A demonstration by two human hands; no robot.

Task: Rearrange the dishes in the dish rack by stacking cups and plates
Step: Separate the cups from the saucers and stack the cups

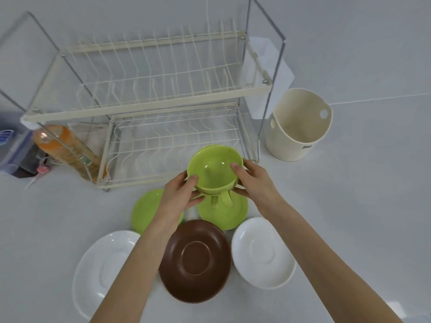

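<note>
Both hands hold a stack of green cups (213, 170) in the air, just in front of the lower tier of the cream wire dish rack (144, 108). My left hand (180, 195) grips the stack's left side and my right hand (253, 180) its right side; handles hang below the stack. On the white counter beneath lie two green saucers (145, 210) (227, 213), a brown saucer (196, 259) and two white saucers (105, 269) (263, 250). Both rack tiers hold no dishes.
A cream utensil holder (299, 127) stands to the right of the rack. An orange bottle (63, 148) lies at the rack's left end, beside a plastic container (14, 148). A white cloth (268, 73) hangs at the rack's right side.
</note>
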